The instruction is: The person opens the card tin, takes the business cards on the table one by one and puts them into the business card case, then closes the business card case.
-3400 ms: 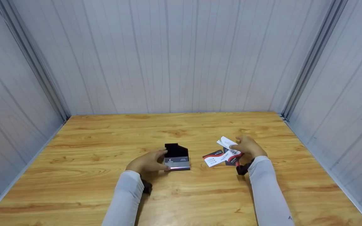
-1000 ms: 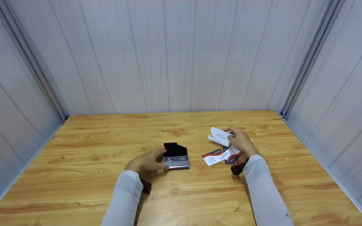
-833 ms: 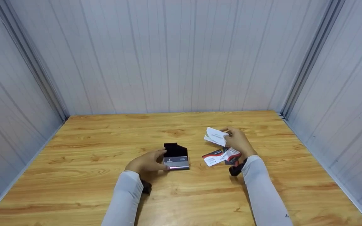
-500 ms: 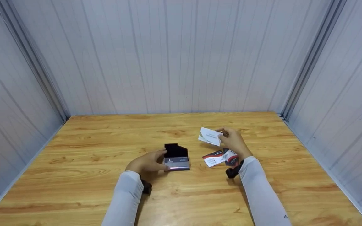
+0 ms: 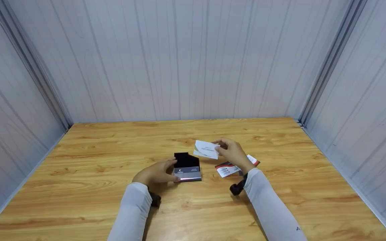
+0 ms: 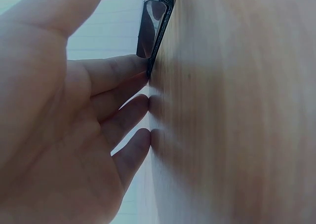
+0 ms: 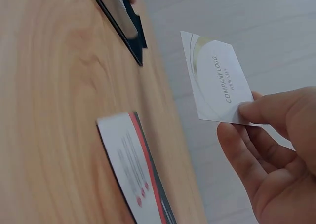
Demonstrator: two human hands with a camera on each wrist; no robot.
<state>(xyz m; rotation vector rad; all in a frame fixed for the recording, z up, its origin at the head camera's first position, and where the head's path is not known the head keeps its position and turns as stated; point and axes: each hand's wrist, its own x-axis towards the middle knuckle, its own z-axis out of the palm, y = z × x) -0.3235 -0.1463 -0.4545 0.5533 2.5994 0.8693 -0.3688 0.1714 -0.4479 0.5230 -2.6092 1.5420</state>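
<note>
A metal business card case (image 5: pixel 187 174) with a black inside lies on the table, its lid raised toward the back. My left hand (image 5: pixel 156 171) holds its left side, thumb at the front corner and index finger by the lid; in the left wrist view the other fingertips (image 6: pixel 143 137) rest on the table. My right hand (image 5: pixel 235 154) pinches a white business card (image 7: pixel 217 81) by one end, between thumb and fingers, above the table. The card reads "COMPANY LOGO". It hangs just to the right of the case's lid, apart from it.
Red, black and white business cards (image 5: pixel 227 170) lie overlapping on the wooden table (image 5: pixel 112 147), partly hidden under my right wrist. White panel walls (image 5: pixel 193 60) close off the back and both sides.
My right hand has lifted the white business card off the pile and carried it left, close to the card case. The left hand and the case have stayed put.
</note>
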